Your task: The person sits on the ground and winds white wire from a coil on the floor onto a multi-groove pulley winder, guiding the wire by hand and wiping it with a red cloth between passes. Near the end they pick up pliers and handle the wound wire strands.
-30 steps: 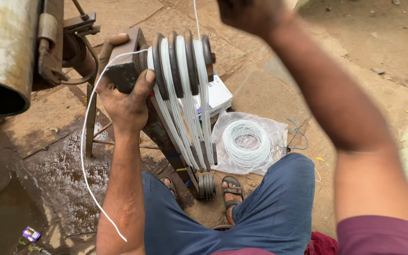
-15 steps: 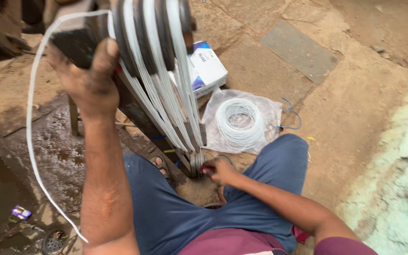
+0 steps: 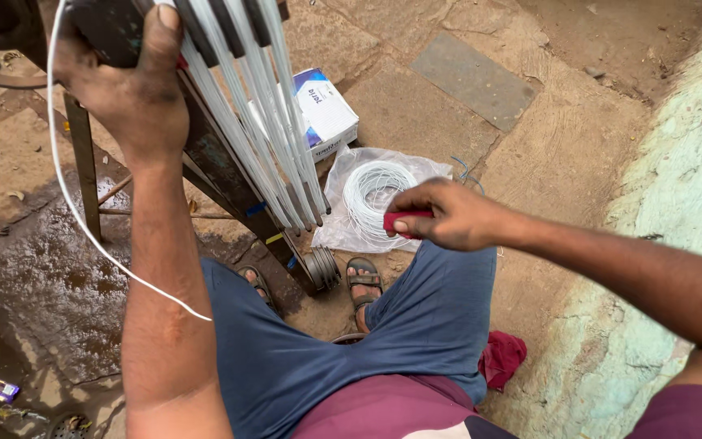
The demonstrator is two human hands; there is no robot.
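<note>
My left hand (image 3: 136,93) grips the top of a dark winding frame (image 3: 229,175) wrapped with several loops of white wire (image 3: 266,106). A loose end of white wire (image 3: 91,236) hangs from that hand down past my forearm. My right hand (image 3: 448,215) is over my right knee and pinches a small red object (image 3: 404,221), whose kind I cannot tell. Just beyond it a coil of white wire lies in a clear plastic bag (image 3: 371,195) on the ground. The frame's lower end (image 3: 322,268) rests between my sandalled feet.
A white and blue cardboard box (image 3: 322,110) lies behind the frame. A metal stand leg (image 3: 83,167) rises at left over wet ground (image 3: 34,284). A red cloth (image 3: 501,358) lies by my right thigh. A pale green rough wall (image 3: 676,195) runs along the right.
My right hand came down from above the frame to its base, then rose over my knee holding the small red object. The view tilted downward; my left hand kept its grip.
</note>
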